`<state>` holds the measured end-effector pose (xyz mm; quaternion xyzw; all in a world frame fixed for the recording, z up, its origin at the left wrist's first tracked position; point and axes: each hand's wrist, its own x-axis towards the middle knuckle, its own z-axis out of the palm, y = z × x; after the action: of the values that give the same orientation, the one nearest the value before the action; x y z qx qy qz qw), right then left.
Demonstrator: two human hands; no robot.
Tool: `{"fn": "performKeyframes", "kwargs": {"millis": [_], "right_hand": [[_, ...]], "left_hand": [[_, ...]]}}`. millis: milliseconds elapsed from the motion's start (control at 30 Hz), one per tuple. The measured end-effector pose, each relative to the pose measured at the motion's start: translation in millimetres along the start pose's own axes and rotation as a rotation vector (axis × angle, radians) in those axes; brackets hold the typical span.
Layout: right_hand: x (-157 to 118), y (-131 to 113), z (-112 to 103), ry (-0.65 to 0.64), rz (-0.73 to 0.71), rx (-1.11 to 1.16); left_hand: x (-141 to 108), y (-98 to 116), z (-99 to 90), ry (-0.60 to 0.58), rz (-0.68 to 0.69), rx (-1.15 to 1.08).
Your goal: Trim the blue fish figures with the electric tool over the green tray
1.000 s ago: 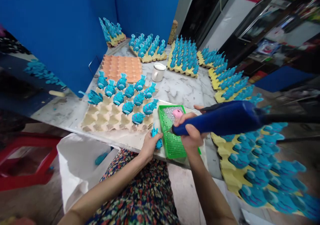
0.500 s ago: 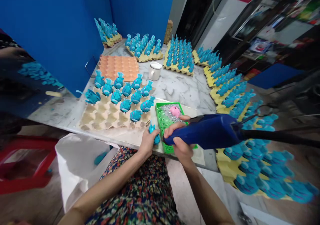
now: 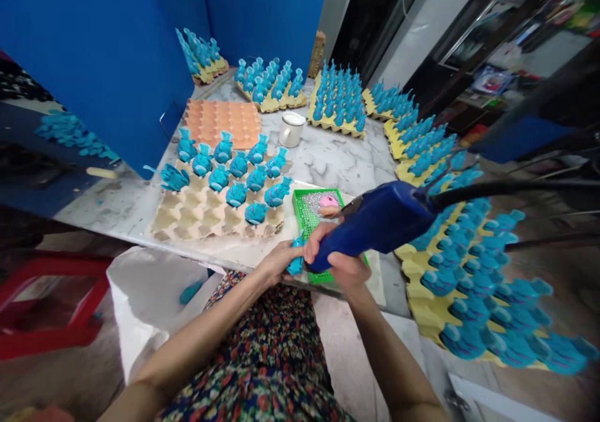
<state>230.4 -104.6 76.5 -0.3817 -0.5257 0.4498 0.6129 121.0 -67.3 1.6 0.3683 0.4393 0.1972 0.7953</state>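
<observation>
My left hand (image 3: 277, 263) is closed round a small blue toy figure (image 3: 296, 261) at the table's front edge. Gripped in my right hand (image 3: 345, 268) is a thick blue corded hand tool (image 3: 377, 222), its narrower end pointing down and left beside the figure. Fingers hide the tool's tip, so whether it touches the figure cannot be made out. Under and behind the tool lies a green perforated basket (image 3: 300, 208) with silvery granules (image 3: 310, 205) and a round pink piece (image 3: 329, 201). To the left, several similar blue figures (image 3: 235, 193) sit in a grey-beige egg tray (image 3: 187, 217).
Yellow egg trays (image 3: 415, 297) full of blue figures line the right side and back. An orange egg tray (image 3: 222, 120) and a white mug (image 3: 291, 129) stand behind. A black cable (image 3: 506, 187) trails right. Below left are a white bag (image 3: 135, 297) and a red stool (image 3: 51, 303).
My left hand and the blue figure have shifted slightly right, closer to the tool's end. The tool's rear has swung up and left, tilting it more steeply.
</observation>
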Motion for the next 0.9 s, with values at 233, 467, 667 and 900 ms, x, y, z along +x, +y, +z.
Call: {"fn": "performKeyframes", "kwargs": {"millis": [233,467,667,900], "right_hand": [[1,13,-18,0.201,-0.072,-0.066],[-7,42,-25,0.304,-0.075,-0.064],[-10,46,-24,0.276,-0.103,-0.040],[-11,32,-22,0.338,-0.137,-0.133]], "left_hand": [[-7,-1,-10.2,0.026,0.061,-0.007],[-4,-7,-11.4,0.036,0.080,-0.147],[-4,-5,-10.6,0.049,0.071,-0.140],[-6,-5,-6.0,0.094,0.057,-0.199]]}}
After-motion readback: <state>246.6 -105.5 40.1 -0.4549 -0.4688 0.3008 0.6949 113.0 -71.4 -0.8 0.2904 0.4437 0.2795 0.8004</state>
